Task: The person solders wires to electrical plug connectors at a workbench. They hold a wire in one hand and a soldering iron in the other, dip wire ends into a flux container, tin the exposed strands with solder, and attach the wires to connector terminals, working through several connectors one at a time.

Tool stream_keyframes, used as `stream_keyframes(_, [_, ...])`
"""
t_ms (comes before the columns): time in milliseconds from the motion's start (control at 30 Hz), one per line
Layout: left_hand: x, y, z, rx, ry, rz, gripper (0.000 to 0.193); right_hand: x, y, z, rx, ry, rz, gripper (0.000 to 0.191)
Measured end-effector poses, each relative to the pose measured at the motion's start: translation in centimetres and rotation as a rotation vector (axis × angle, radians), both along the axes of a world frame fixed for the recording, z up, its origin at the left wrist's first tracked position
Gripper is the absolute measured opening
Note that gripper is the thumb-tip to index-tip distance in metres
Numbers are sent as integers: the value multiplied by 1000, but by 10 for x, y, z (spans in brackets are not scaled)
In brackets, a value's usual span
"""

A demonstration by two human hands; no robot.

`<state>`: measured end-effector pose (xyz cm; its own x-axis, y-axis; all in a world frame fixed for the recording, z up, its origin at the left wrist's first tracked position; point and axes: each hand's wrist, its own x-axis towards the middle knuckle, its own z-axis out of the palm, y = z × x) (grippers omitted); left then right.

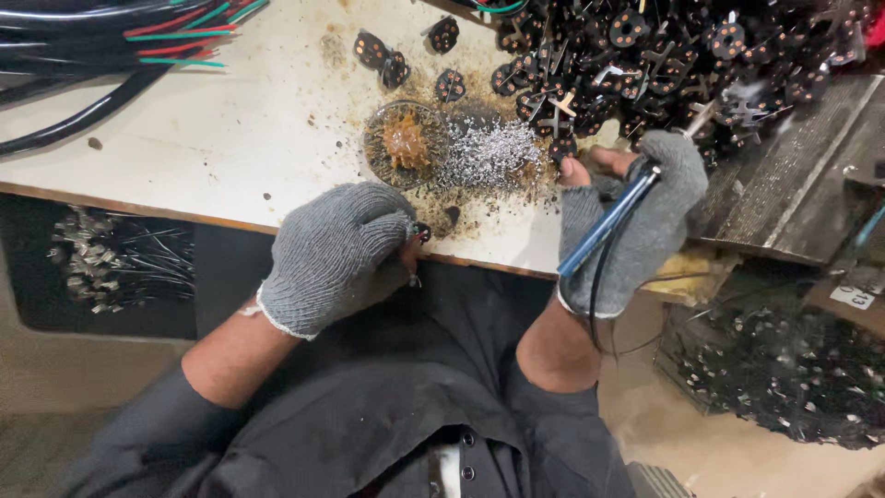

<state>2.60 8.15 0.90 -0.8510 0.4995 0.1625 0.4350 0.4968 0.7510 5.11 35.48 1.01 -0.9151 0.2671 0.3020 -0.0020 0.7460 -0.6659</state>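
My left hand (336, 254), in a grey knitted glove, is closed around a small black round part (422, 232) at the table's front edge; most of the part is hidden by the fingers. My right hand (636, 217), in a fingerless grey glove, grips a blue-handled soldering iron (608, 221) whose metal tip (698, 117) points up and right toward a heap of black parts. A black cord runs down from the iron's handle. A round tin of brown flux (404, 141) and a pile of silvery solder bits (489, 155) lie just beyond both hands.
A large heap of black round parts with orange dots (664, 55) fills the table's far right. Black cables with red and green wires (111, 46) lie at the far left. A bin of metal pins (111, 263) sits below left, a crate of parts (784, 378) below right.
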Motion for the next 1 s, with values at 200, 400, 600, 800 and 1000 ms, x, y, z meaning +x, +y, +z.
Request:
stream_keyframes(200, [1, -3, -3, -19, 8, -15, 16, 18, -18, -2, -185, 95, 73, 62])
stream_keyframes(400, [1, -2, -4, -38, -14, -32, 19, 45, -47, -2, 7, -65, 53, 29])
stream_keyframes(600, [-2, 3, 2, -32, 29, -27, 17, 32, -46, -8, -491, 91, 35, 55])
stream_keyframes(800, [0, 1, -4, -34, 6, -40, 18, 34, -46, -10, -502, 38, 65, 45])
stream_keyframes(1000, [2, 2, 1, -30, 37, -17, 15, 35, -39, 12, -132, -144, 221, 17])
